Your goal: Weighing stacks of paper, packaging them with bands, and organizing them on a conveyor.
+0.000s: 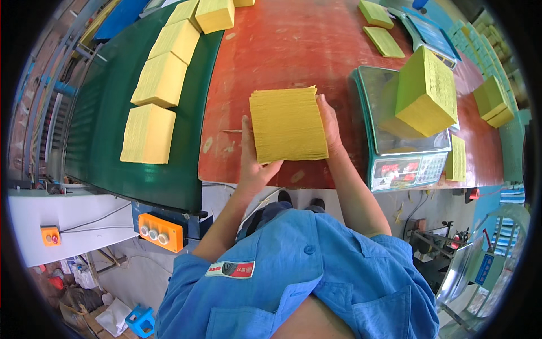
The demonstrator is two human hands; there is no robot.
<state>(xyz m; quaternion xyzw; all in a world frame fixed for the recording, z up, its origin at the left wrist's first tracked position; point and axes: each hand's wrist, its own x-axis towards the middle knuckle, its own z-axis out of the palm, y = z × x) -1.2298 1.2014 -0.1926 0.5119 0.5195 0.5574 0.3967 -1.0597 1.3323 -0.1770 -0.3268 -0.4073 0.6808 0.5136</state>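
Note:
Between my two hands is a thick, square stack of yellow paper sheets point(289, 125), its layered edges facing up, over the near part of the red table point(271, 51). My left hand point(255, 161) grips its left side and lower corner, the thumb along the near edge. Pressed against the right side is my right hand point(330, 127), its fingers partly hidden behind the stack. To the right, another yellow paper stack point(426, 96) sits on the metal pan of a digital weighing scale point(403, 164).
A green conveyor belt point(107, 124) on the left carries a row of yellow stacks point(148, 134). An orange button box point(161, 232) hangs at its near end. Beyond the scale lie thin yellow bundles point(384, 42) and a second scale point(432, 37). More stacks point(492, 101) stand far right.

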